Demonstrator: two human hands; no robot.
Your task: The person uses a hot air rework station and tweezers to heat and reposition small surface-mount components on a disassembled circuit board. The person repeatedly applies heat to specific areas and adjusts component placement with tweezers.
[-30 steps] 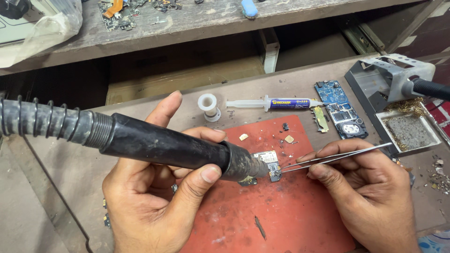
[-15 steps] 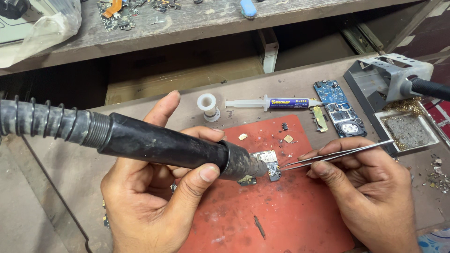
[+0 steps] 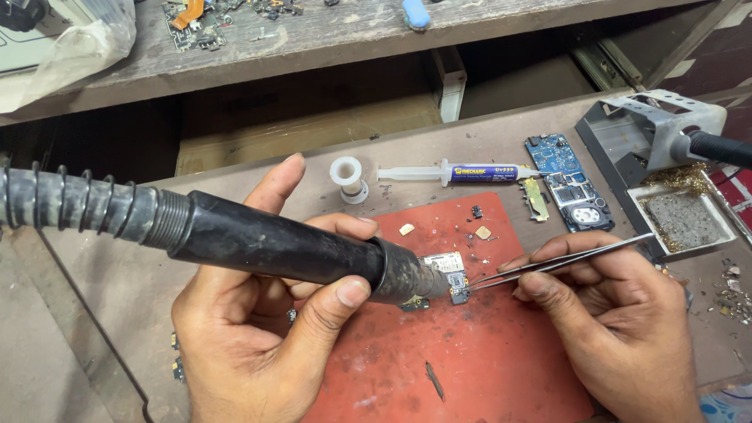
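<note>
1. The left hand point(image 3: 258, 345) is wrapped around a thick black hot-air wand with a ribbed hose point(image 3: 258, 243), thumb pressed along its underside, index finger stretched up behind it.
2. The right hand point(image 3: 603, 313) pinches a pair of slim metal tweezers point(image 3: 564, 258); their closed tips meet the edge of a small silver-and-blue circuit board point(image 3: 448, 274).
3. That board lies near the middle of a worn red rubber work mat point(image 3: 470, 360), with the wand's metal nozzle right against its left side.
4. On the mat above the board sit loose chips and tiny tan parts point(image 3: 406, 229); a dark sliver point(image 3: 433, 380) lies lower down.
5. Beyond the mat's upper edge on the grey tabletop point(image 3: 102, 298): a white plastic spool point(image 3: 348, 177), a clear syringe with a purple label point(image 3: 458, 172), and a blue phone circuit board point(image 3: 568, 182).
6. Right of the mat stands a grey soldering-iron stand with a sponge tray point(image 3: 681, 219).
</note>
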